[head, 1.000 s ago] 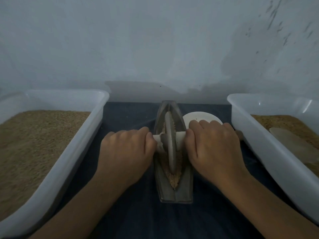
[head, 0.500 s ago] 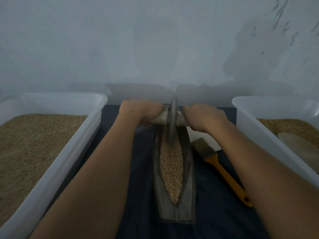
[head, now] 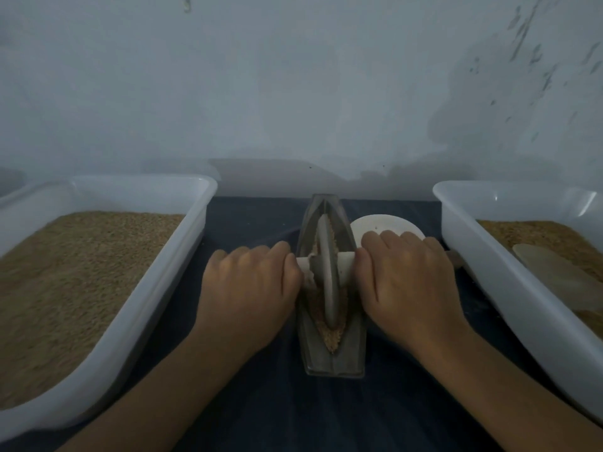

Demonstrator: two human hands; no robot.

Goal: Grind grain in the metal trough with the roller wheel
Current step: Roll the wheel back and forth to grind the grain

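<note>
No writing showed anywhere. The trough (head: 332,347) lay on the dark cloth (head: 261,402) between two grain tubs, both cut off. Left hand (head: 249,288) and right hand (head: 408,282) gripped the wheel (head: 328,272) axle, hiding its ends.

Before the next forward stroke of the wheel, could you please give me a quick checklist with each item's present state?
1. Left hand grips the axle: ok.
2. Right hand grips the axle: ok.
3. Wheel seated in the trough: ok.
4. Grain under the wheel: ok.
5. Far end of the trough free of obstacles: ok.
6. Trough fixed to the cloth: cannot tell.
</note>
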